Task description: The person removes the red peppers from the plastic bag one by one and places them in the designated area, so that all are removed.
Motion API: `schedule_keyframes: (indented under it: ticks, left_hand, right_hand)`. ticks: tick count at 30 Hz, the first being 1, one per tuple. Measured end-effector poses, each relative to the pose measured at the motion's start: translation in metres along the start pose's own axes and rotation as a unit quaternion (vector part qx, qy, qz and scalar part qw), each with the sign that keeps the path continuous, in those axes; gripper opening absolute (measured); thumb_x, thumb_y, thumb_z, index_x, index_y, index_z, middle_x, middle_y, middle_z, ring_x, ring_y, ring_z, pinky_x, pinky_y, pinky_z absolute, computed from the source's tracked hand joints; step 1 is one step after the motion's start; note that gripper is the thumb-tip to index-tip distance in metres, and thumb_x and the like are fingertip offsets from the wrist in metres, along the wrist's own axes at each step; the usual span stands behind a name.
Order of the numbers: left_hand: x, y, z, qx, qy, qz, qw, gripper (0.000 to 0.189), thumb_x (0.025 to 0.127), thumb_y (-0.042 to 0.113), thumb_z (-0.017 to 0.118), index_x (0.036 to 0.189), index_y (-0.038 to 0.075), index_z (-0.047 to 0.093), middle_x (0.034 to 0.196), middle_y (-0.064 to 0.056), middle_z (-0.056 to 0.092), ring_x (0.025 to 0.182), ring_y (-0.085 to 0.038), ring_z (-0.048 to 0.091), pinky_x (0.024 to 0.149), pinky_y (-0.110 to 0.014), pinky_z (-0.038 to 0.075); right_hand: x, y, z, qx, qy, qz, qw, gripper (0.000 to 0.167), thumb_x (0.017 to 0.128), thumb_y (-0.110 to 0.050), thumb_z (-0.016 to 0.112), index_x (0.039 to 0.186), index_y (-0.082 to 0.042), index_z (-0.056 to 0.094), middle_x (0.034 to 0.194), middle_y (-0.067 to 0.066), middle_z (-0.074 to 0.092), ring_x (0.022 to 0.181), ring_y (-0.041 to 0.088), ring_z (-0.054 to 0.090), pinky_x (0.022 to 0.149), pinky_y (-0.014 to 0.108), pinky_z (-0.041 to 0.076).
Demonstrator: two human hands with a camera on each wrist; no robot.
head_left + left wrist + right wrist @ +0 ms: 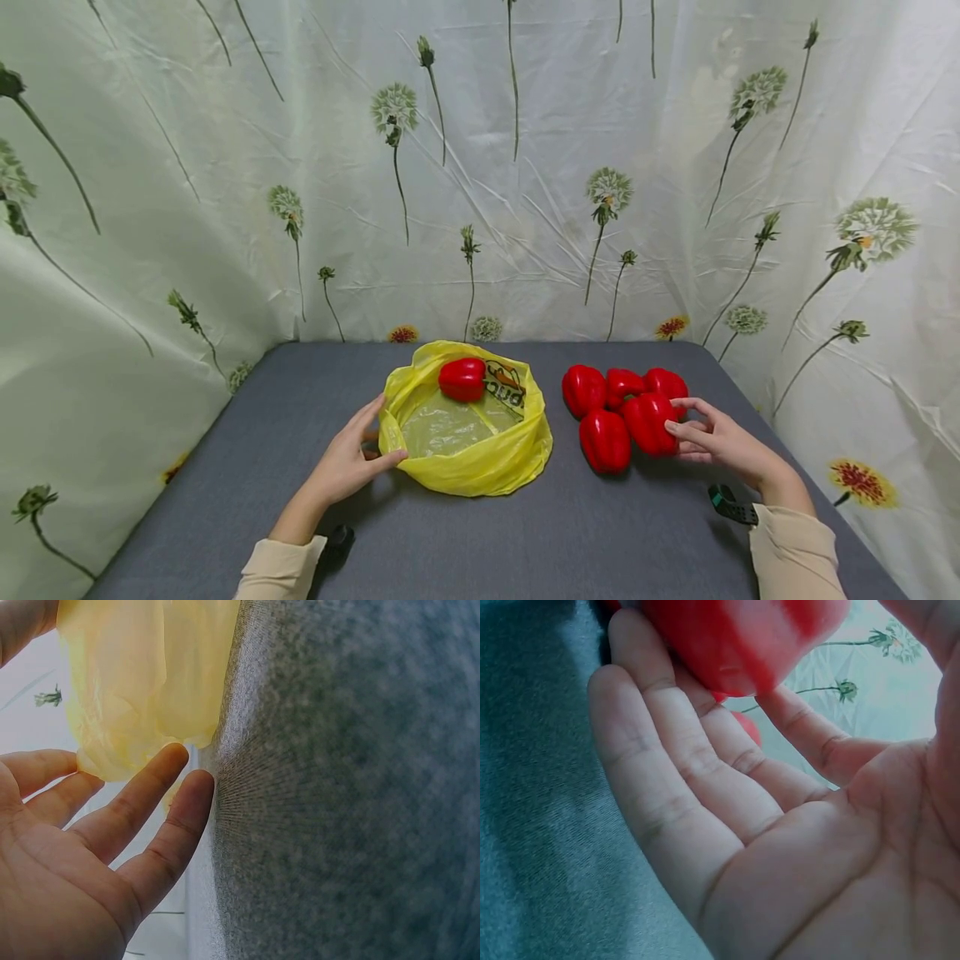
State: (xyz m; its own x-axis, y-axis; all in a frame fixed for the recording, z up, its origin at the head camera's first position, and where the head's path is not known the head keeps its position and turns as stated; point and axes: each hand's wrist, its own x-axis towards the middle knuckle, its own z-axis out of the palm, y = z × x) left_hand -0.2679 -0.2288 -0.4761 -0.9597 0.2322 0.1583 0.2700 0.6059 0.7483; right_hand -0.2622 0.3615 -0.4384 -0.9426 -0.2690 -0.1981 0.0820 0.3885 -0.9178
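A yellow plastic bag (pixel 480 467) stands with its mouth wide, and one red bell pepper (pixel 462 380) lies inside against the far wall. My left hand (pixel 348 458) is at the bag's left side, thumb over the near rim and fingers spread along the outside. In the left wrist view those fingers (pixel 150 802) are nearly straight, with tips at the yellow plastic. On the right, my right hand (pixel 723 442) holds a red bell pepper (pixel 649 424) between thumb and fingers. The right wrist view shows this pepper (pixel 735 637) at the fingertips, the lower fingers extended beneath it.
Several more red bell peppers (pixel 604 442) sit clustered just left of and behind the held one, right of the bag. All stand on a dark grey table (pixel 510 550). A white curtain with dandelion prints (pixel 525 200) hangs behind the table and along its sides.
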Motion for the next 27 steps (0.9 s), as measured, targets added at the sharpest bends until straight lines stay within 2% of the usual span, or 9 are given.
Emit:
schedule_keyframes:
  ticks: [14, 27]
  left_hand:
    - [0.000, 0.001, 0.000, 0.005, 0.002, 0.000, 1.0000, 0.102, 0.093, 0.032, 0.086, 0.171, 0.007, 0.026, 0.176, -0.021, 0.027, 0.131, -0.044, 0.065, 0.091, -0.040, 0.066]
    - [-0.001, 0.001, 0.000, 0.004, 0.002, -0.001, 1.0000, 0.102, 0.093, 0.032, 0.087, 0.171, 0.008, 0.026, 0.176, -0.021, 0.027, 0.132, -0.045, 0.065, 0.091, -0.039, 0.066]
  right_hand:
    - [-0.001, 0.014, -0.004, 0.005, 0.001, 0.033, 0.9994, 0.074, 0.111, -0.032, 0.059, 0.160, 0.006, 0.018, 0.114, 0.005, 0.067, 0.097, 0.018, 0.075, 0.090, 0.034, 0.066]
    - [0.003, 0.027, -0.003, 0.019, -0.039, 0.038, 0.9983, 0.071, 0.112, -0.032, 0.058, 0.156, 0.009, 0.020, 0.109, 0.001, 0.065, 0.094, 0.015, 0.075, 0.089, 0.031, 0.065]
